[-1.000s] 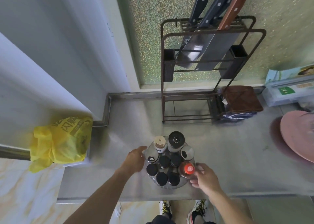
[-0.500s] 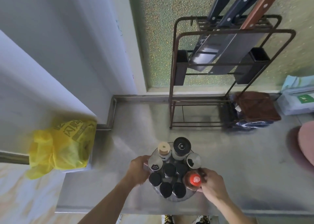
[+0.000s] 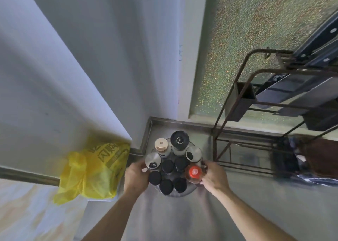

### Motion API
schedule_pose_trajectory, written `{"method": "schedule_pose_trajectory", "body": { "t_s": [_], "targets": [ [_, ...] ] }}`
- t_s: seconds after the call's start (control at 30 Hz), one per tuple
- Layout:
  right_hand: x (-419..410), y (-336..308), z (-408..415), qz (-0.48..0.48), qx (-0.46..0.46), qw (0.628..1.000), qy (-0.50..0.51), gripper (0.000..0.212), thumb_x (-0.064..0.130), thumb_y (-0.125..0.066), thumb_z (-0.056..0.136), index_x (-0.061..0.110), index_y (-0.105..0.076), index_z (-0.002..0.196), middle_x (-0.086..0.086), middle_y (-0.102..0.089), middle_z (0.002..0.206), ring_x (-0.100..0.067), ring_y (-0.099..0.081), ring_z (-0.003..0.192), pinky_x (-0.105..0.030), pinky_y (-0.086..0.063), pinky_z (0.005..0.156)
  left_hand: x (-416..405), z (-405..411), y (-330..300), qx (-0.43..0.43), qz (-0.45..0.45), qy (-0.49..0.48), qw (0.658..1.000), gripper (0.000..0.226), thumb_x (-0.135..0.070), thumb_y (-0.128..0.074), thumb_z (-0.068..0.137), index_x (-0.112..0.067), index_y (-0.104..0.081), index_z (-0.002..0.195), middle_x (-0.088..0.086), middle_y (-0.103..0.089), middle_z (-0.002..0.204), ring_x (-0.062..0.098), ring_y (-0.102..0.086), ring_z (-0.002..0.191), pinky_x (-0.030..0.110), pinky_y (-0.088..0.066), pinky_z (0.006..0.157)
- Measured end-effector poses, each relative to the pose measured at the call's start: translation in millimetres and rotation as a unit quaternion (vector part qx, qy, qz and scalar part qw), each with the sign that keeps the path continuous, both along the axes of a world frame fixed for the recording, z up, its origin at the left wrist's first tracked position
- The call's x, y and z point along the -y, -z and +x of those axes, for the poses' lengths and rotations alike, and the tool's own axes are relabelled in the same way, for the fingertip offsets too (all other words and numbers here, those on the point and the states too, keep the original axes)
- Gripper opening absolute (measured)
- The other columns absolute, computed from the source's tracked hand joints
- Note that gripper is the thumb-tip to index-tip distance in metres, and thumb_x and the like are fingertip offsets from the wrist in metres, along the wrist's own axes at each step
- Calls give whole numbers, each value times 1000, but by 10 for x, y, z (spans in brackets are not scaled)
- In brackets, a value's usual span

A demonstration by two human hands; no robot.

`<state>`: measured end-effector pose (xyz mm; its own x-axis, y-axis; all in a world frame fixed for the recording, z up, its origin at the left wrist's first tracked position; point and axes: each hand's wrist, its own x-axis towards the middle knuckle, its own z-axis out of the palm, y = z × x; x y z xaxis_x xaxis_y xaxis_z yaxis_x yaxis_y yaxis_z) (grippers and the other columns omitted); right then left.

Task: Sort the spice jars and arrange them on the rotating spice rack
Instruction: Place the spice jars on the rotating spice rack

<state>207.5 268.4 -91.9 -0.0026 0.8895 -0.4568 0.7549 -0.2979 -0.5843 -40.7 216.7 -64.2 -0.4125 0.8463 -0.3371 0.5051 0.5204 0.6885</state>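
Both bare forearms reach forward from the bottom edge. The left hand [image 3: 136,175] curls its fingers inward, thumb uppermost. The right hand [image 3: 213,176] mirrors it, fingers bent.

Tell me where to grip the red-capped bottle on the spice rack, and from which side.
Grip the red-capped bottle by its neck just under the cap, coming from above and the right. It stands upright at the rack's right edge, black-lidded jars crowd its left, and the right hand already sits on that open side.

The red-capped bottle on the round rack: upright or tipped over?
Upright: the red-capped bottle shows its cap from above, standing among the other jars.
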Motion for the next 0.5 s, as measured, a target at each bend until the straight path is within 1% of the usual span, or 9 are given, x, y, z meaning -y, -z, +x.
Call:
{"method": "schedule_pose_trajectory", "body": {
  "t_s": [0.03,0.07,0.13,0.23,0.33,0.4,0.43,0.47,0.5],
  "targets": [
    [-116,36,-68,8,7,1000,-11,16,37,-62,85,23,-68,80,2,-75,80,-23,-72,74,-41,-62,63,-70,-60,23,3,6,-8,1000,21,-6,-66,83,-21,-65,67,-11,-60,56,-5,-46,53,11,-37,52],
    [-227,59,-137,17,11,1000,-22,18,36,-62,87,21,-68,80,0,-75,81,-25,-72,76,-42,-62,64,-137,-112,47,10,9,-14,1000,24,-8,-66,83,-23,-62,65,-10,-59,54,-4,-46,52,13,-38,52],
    [-406,12,-258,31,13,999,-41,20,32,-59,90,18,-67,78,-1,-75,80,-24,-71,74,-41,-61,65,-251,-197,126,33,13,-30,999,23,-10,-66,82,-25,-63,64,-5,-64,57,2,-50,55,23,-43,54],
    [-618,15,-360,44,26,997,-54,19,27,-56,89,18,-63,73,-2,-73,77,-24,-69,70,-41,-59,64,-395,-268,264,57,20,-50,997,25,-4,-64,79,-28,-67,74,-3,-72,67,6,-52,61,28,-47,58],
    [-770,53,-409,45,36,997,-54,20,24,-55,90,18,-62,73,-1,-71,75,-21,-66,68,-35,-56,63,-500,-298,391,68,25,-43,996,28,-2,-66,78,-29,-70,83,-10,-75,76,6,-62,68,32,-54,66],
    [-849,73,-415,42,41,997,-52,20,22,-55,91,18,-61,72,-1,-70,74,-21,-63,67,-30,-48,56,-541,-298,469,72,25,-44,996,27,-3,-67,79,-29,-71,86,-14,-75,78,10,-69,76,37,-57,70],
    [-877,85,-408,41,42,997,-50,20,22,-55,90,19,-60,72,-1,-70,74,-22,-62,67,-29,-43,54,-554,-286,499,75,26,-48,996,27,-3,-67,79,-29,-71,86,-15,-75,78,10,-70,79,37,-57,71],
    [-898,97,-401,39,41,997,-48,20,22,-55,90,18,-60,71,-2,-70,74,-22,-62,66,-29,-42,53,-564,-266,516,76,29,-50,995,26,-4,-67,79,-29,-71,86,-14,-75,77,9,-68,79,36,-57,71],
    [-909,113,-392,39,38,997,-46,21,23,-55,90,18,-60,71,-2,-70,74,-23,-63,67,-29,-43,54,-571,-245,526,70,31,-55,996,24,-5,-67,80,-29,-70,85,-14,-75,76,7,-66,78,35,-57,69]
  ]
}}
